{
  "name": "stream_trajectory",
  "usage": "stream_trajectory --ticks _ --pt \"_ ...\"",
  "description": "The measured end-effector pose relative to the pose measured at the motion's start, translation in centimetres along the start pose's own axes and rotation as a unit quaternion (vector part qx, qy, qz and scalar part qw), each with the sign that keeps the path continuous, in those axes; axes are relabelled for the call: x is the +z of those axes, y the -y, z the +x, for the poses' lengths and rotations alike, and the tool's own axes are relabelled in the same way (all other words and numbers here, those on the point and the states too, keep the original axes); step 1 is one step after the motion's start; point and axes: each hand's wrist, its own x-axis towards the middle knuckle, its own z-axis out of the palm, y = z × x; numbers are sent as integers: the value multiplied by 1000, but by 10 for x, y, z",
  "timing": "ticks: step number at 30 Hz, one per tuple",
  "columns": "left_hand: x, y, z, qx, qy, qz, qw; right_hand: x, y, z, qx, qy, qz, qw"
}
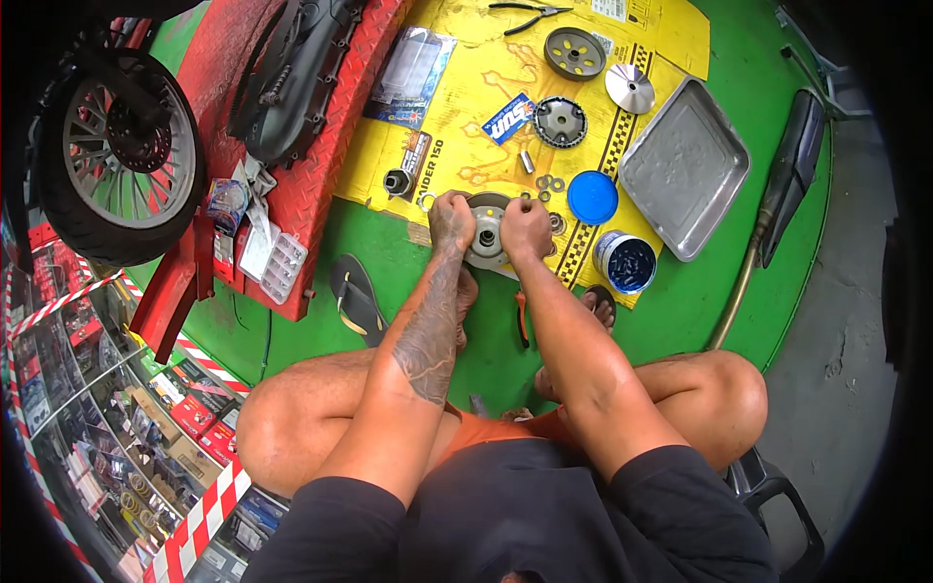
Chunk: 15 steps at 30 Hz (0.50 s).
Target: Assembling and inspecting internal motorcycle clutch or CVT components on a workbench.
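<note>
Both my hands are closed on opposite sides of a round grey metal pulley (pixel 486 255) with a hub hole in its middle. My left hand (pixel 453 223) grips its left rim and my right hand (pixel 526 231) its right rim, with the fingers mostly hidden. Small rollers (pixel 551 183) and a bearing (pixel 556 222) lie by my right hand. Further right are a blue lid (pixel 592 197) and an open tub of blue grease (pixel 627 263). A dark socket-like part (pixel 397 182) stands left of my left hand.
Yellow cardboard (pixel 466 97) carries a clutch bell (pixel 574 53), toothed disc (pixel 560 121), shiny pulley disc (pixel 630 88) and pliers (pixel 525 14). A metal tray (pixel 687 170) and an exhaust (pixel 787 175) lie right. A red ramp (pixel 335 146) and a wheel (pixel 121 146) stand left.
</note>
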Motion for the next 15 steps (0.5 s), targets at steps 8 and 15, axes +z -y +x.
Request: stream_trajectory --ticks 8,15 --pt "7 11 -1 32 -36 2 999 15 -13 7 -51 -33 22 998" --pt "10 7 6 51 -51 19 997 18 -11 11 -60 -55 30 996"
